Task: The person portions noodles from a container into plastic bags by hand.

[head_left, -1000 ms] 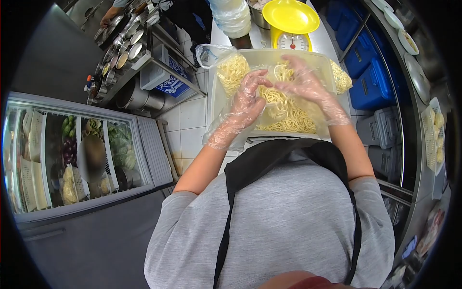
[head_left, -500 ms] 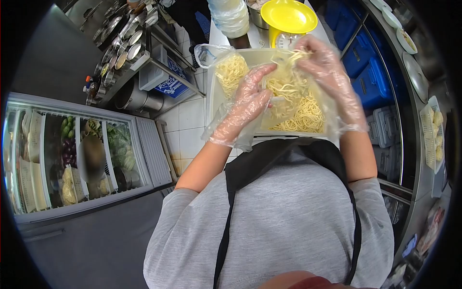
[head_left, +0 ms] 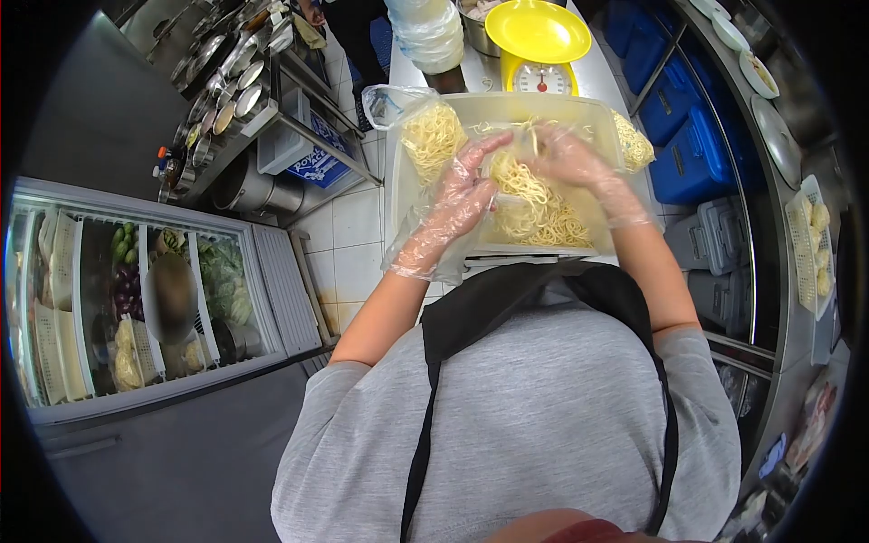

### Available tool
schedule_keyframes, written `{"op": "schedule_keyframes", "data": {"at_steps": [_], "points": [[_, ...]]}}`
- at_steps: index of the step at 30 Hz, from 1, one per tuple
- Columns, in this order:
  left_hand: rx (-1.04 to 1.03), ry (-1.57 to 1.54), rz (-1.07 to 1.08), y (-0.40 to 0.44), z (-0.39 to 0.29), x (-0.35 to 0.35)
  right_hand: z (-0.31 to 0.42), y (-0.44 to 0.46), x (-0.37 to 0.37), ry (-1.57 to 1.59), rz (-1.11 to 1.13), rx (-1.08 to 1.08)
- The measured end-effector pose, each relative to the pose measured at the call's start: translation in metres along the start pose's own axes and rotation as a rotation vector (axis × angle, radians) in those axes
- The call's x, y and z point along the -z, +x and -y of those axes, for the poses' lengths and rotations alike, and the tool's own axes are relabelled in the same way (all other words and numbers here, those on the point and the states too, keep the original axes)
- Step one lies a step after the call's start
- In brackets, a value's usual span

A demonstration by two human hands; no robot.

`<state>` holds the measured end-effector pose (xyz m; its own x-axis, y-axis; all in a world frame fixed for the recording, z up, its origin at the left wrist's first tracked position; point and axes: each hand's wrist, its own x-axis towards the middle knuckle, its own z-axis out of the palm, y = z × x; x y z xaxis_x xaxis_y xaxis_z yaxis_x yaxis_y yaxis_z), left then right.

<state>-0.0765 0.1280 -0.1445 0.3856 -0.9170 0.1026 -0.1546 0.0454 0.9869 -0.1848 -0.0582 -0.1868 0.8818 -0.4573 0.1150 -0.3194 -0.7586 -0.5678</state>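
Note:
My left hand, in a clear plastic glove, grips the near-left side of a clear plastic bag, its thumb and forefinger apart at the bag's mouth. Pale yellow noodles lie in the bag. My right hand, also gloved, is over the bag's right side. Motion smears its fingers, and I cannot tell whether they hold noodles. Beneath both hands is a whitish plastic tub with loose noodles at its near side. A filled bag of noodles leans in its left corner.
A yellow dial scale with a round pan stands behind the tub, beside a stack of wrapped containers. Another noodle bag lies at the tub's right. A glass-topped fridge is at left; blue bins are at right.
My right hand has moved down and left from above the tub's far right toward the bag. The bag at the tub's right and the scale's dial have come into view.

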Motion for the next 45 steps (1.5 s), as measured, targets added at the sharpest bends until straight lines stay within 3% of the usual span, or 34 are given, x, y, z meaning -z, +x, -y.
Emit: {"op": "schedule_keyframes", "data": {"at_steps": [1, 2, 4, 6, 7, 10, 12, 14, 16, 18, 19, 21, 26, 28, 30, 32, 35, 37, 38, 40, 41, 44, 45], "points": [[-0.003, 0.004, 0.0, 0.002, 0.008, 0.003, 0.012, -0.003, 0.005, 0.042, 0.122, -0.017], [-0.223, 0.286, -0.05, 0.007, 0.023, 0.008, 0.015, -0.004, 0.005, 0.042, 0.12, -0.011], [-0.434, 0.568, -0.108, 0.008, 0.025, 0.01, 0.028, -0.008, 0.008, 0.424, -0.101, 0.076], [-0.205, 0.625, -0.247, 0.005, 0.022, 0.007, 0.038, -0.014, 0.024, 0.461, -0.064, 0.06], [-0.207, 0.626, -0.245, 0.006, 0.02, 0.007, 0.042, -0.015, 0.033, 0.444, -0.065, 0.086], [-0.35, 0.544, -0.198, 0.011, 0.011, 0.01, 0.059, -0.018, 0.07, 0.404, -0.082, 0.064], [-0.389, 0.573, -0.049, 0.014, 0.0, 0.012, 0.047, -0.015, 0.084, 0.432, -0.241, 0.057], [-0.438, 0.634, -0.071, 0.02, 0.004, 0.008, 0.029, -0.014, 0.086, 0.558, -0.241, 0.172], [-0.49, 0.693, -0.094, 0.025, 0.012, 0.001, 0.039, -0.023, 0.095, 0.268, 0.014, 0.039], [-0.226, 0.516, -0.079, 0.029, 0.016, -0.003, 0.01, -0.029, 0.064, 0.428, 0.114, 0.043], [-0.138, 0.457, -0.077, 0.031, 0.013, -0.006, 0.015, -0.037, 0.056, 0.239, 0.064, 0.055], [0.027, -0.097, -0.158, 0.03, 0.001, -0.015, 0.021, -0.05, 0.036, -0.035, -0.067, 0.033], [0.013, -0.194, -0.208, 0.033, -0.02, -0.015, -0.013, -0.041, 0.035, -0.061, -0.166, 0.089], [-0.133, 0.167, -0.145, 0.038, -0.004, -0.012, 0.0, -0.04, 0.054, -0.058, -0.186, 0.101], [-0.188, 0.283, -0.02, 0.04, 0.007, -0.021, 0.035, -0.037, 0.085, 0.36, -0.11, 0.028], [-0.249, 0.398, 0.105, 0.044, 0.022, -0.031, 0.053, -0.03, 0.099, 0.427, -0.106, 0.071], [-0.601, 0.745, 0.101, 0.048, 0.044, -0.036, 0.072, -0.015, 0.121, 0.517, -0.116, 0.142], [-0.259, 0.629, 0.168, 0.051, 0.05, -0.035, 0.081, -0.005, 0.14, 0.486, -0.168, 0.252], [-0.26, 0.63, 0.166, 0.052, 0.056, -0.034, 0.088, -0.002, 0.136, 0.505, -0.343, 0.275], [-0.143, 0.326, 0.169, 0.053, 0.065, -0.03, 0.095, 0.008, 0.173, 0.559, -0.052, 0.369], [-0.105, 0.224, 0.167, 0.052, 0.065, -0.028, 0.107, 0.008, 0.168, 0.774, -0.185, 0.33], [-0.187, 0.258, -0.008, 0.045, 0.028, -0.015, 0.11, 0.01, 0.174, 0.802, -0.289, 0.316], [-0.159, 0.127, -0.056, 0.041, 0.013, -0.008, 0.097, 0.009, 0.167, 0.59, -0.373, 0.234]]}}
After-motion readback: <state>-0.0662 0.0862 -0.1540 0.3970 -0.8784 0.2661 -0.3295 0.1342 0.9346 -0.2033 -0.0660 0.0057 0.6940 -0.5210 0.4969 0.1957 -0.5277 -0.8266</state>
